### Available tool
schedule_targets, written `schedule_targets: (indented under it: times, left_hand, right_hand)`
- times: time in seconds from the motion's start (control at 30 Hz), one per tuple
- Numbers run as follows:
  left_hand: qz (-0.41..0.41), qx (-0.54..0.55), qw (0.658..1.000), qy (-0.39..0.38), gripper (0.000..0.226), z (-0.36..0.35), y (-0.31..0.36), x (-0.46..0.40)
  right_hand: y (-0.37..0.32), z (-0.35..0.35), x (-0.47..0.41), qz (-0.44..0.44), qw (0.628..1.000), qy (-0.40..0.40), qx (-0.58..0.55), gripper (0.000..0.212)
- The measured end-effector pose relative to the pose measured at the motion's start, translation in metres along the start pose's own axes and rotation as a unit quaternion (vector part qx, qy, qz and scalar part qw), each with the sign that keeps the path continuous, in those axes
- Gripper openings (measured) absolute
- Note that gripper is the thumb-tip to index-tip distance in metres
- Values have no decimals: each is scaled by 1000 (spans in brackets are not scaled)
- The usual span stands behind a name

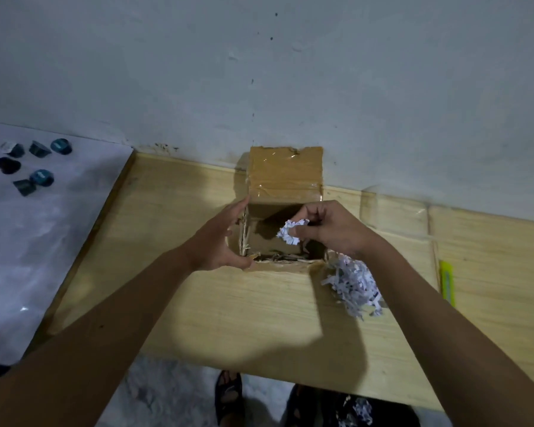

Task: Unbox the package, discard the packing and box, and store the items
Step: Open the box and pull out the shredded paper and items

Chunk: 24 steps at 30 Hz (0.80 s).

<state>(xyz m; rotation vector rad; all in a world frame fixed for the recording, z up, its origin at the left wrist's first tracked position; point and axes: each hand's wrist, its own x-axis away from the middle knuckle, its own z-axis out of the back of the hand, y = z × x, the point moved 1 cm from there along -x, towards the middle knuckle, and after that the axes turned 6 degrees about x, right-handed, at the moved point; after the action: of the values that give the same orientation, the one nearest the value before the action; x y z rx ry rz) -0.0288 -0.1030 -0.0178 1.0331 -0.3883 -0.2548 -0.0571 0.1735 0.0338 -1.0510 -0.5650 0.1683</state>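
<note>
An open cardboard box (285,177) stands on the wooden table (228,303) against the wall, its taped back flap raised. My left hand (221,238) rests against the box's left wall and front corner, fingers spread. Over the box opening, my right hand (330,229) pinches a small wad of white shredded paper (290,231). The inside of the box looks dark and mostly bare. A larger pile of shredded paper (353,283) lies on the table just right of the box, partly under my right forearm.
Several small dark blue capsules (31,163) lie on a white surface (28,241) left of the table. A yellow-green cutter (447,280) lies at the table's right. The grey wall runs right behind the box. My sandalled foot (228,396) and some paper scraps show on the floor below.
</note>
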Motion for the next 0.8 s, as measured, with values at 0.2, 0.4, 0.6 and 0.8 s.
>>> schedule_targets:
  times: [0.2,0.4,0.6,0.8]
  left_hand:
    - [34,36,999,-12,137,-1,6,-18]
    - [66,63,995,-32,140,5,4,-21]
    - [67,75,994,-37,132,6,9,-25]
    - [59,57,997,-16,124,1,16,-19]
  right_hand:
    - [49,56,68,-15,994,106,-30,17]
    - [115,58,108,-75,978,161,110,8]
    - [128,43,113,-36,955,177,235,15]
    - [125,45,118,-36,963,197,178,28]
